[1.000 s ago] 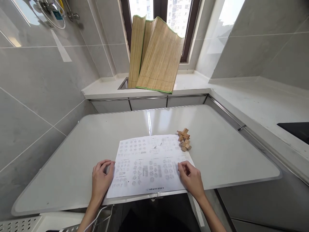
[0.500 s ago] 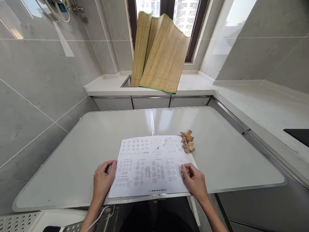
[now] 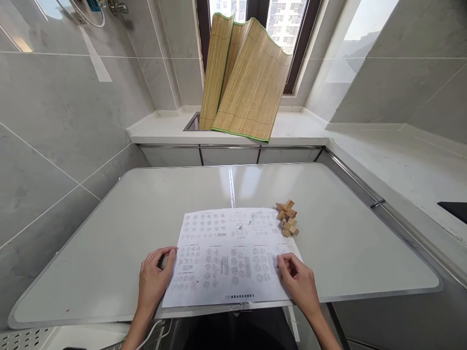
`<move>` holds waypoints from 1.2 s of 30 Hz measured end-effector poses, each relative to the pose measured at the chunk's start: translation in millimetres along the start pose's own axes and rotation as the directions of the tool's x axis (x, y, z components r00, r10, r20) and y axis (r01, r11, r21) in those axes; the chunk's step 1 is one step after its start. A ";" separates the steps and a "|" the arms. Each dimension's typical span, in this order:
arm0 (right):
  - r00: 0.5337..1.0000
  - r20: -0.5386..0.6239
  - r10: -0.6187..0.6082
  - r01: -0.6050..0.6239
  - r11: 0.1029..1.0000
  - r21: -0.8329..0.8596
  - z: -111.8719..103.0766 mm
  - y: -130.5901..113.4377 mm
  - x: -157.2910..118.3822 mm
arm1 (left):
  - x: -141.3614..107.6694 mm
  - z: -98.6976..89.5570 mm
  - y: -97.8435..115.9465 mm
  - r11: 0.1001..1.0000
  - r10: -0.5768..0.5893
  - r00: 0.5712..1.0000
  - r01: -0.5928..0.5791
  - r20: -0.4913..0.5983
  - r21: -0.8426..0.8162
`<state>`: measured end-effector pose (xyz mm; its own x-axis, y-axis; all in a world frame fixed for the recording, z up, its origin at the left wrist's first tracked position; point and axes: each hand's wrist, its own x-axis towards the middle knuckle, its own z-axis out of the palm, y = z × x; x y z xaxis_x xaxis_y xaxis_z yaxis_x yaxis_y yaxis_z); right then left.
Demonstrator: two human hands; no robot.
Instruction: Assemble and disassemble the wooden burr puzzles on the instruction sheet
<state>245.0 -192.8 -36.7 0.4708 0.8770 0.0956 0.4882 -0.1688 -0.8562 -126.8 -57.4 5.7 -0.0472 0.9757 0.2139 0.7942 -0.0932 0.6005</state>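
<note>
A large white printed sheet (image 3: 233,287) with rows of small diagrams lies flat near the table's front edge. My left hand (image 3: 156,274) rests at the sheet's left edge, thumb and fingertips brought together there; whether they grip the paper is too small to tell. On the right part of the sheet lies my right hand (image 3: 297,277), fingers curled and thumb against the index finger; what it holds, if anything, cannot be made out. Two interlocking wooden puzzles, one (image 3: 286,209) behind the other (image 3: 289,227), sit together at the sheet's back right corner.
The white folding table (image 3: 350,243) has a seam down its middle. Behind it, a folded bamboo mat (image 3: 251,82) leans at the window on a white ledge (image 3: 164,127). A counter (image 3: 408,160) runs along the right. A white cable (image 3: 151,330) hangs at the lower left.
The camera view has shifted slightly, so the table, sheet and puzzles appear a little lower. Both hands keep nearly the same places on the sheet.
</note>
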 end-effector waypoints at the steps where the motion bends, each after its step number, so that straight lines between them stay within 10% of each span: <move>1: 1.000 0.000 0.001 -0.001 1.000 0.002 -0.1 -0.1 0.2 | 0.0 0.2 0.0 1.000 -0.002 1.000 0.002 0.002 -0.001; 19: 0.999 0.036 0.026 -0.029 0.996 0.089 -5.8 -7.8 5.3 | 1.3 -0.3 1.9 1.000 -0.015 1.000 0.014 0.007 0.023; 36: 0.984 -0.148 -0.104 0.083 0.986 -0.144 -77.3 -13.0 87.5 | -0.5 0.7 0.3 1.000 0.007 1.000 -0.007 0.017 0.003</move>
<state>336.7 -148.7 22.0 0.5205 0.8139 0.2583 0.6263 -0.1583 -0.7633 -126.2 -57.7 5.2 -0.0314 0.9783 0.2049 0.7961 -0.0995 0.5969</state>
